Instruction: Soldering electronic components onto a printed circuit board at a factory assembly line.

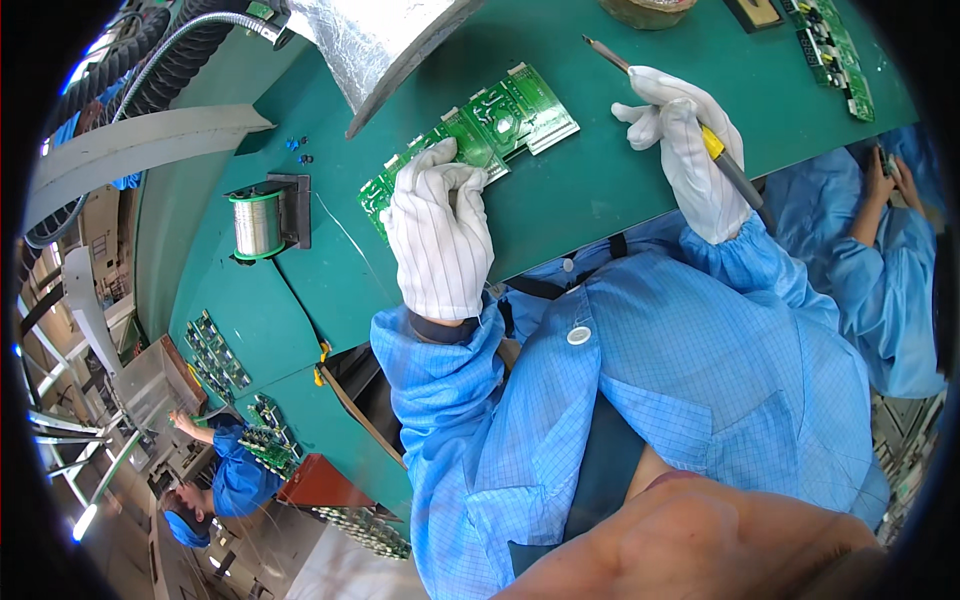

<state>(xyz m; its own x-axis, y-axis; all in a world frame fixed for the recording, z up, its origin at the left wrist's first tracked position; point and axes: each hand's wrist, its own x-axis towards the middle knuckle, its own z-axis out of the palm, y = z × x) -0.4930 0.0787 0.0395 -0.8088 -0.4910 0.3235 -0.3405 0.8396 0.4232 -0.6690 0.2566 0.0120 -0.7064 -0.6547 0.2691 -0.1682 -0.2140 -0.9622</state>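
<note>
My left hand, in a white striped glove, grips the near edge of a long green circuit board panel. Thumb and fingers close over the board, which lies at a slant on the green table. Farther right, my right hand, gloved too, is closed around a soldering iron with a yellow band and a dark handle. The iron's tip points up and left, apart from the board. Part of the board is hidden under my left glove.
A solder wire spool stands on its holder at the left. A foil-covered hood hangs over the board's far side. More circuit boards lie at the far right. Co-workers sit at both sides; one's blue sleeve is close on the right.
</note>
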